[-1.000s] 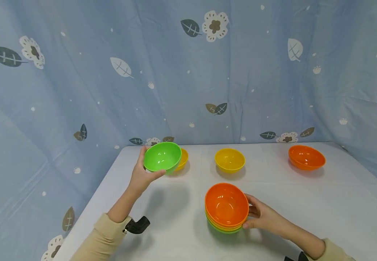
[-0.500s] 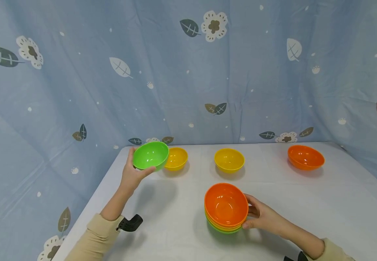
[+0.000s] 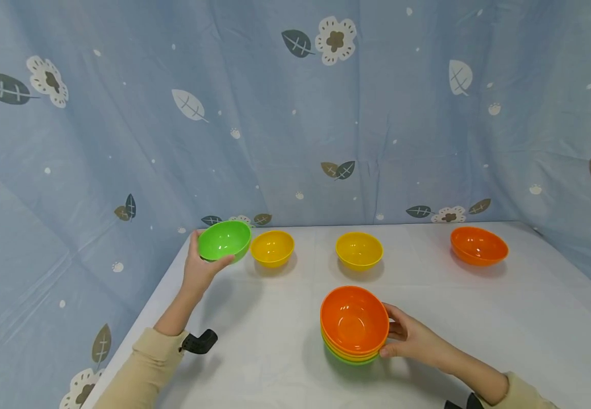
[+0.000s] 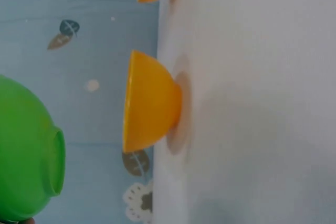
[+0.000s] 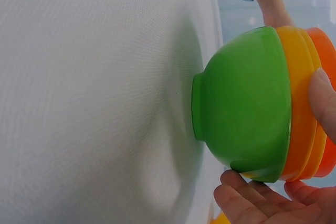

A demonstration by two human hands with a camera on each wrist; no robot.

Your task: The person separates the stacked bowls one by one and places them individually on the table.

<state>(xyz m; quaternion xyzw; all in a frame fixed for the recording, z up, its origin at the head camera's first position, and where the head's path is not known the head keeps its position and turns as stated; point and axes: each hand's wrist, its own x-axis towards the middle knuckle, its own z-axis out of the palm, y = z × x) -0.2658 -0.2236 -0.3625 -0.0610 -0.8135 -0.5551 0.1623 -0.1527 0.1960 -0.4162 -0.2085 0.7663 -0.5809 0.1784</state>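
Note:
My left hand (image 3: 199, 275) holds a green bowl (image 3: 224, 241) by its side, thumb toward the near rim. In the left wrist view this green bowl (image 4: 23, 150) hangs clear of the table, its foot ring showing. At the near middle of the table stands a stack of nested bowls: an orange bowl (image 3: 354, 321) on top, yellow bowls (image 5: 302, 103) between, and a green bowl (image 5: 244, 103) at the bottom. My right hand (image 3: 415, 341) grips the stack's right side, thumb and fingers spread along its wall.
Along the back of the white table (image 3: 275, 352) are a yellow bowl (image 3: 272, 250) just right of the held one, another yellow bowl (image 3: 359, 251) in the middle, and an orange bowl (image 3: 478, 246) at the right. A blue patterned curtain (image 3: 254, 113) hangs behind.
My left hand has carried the green bowl leftward, uncovering the left yellow bowl that it partly hid. The right hand and the stack have stayed in place.

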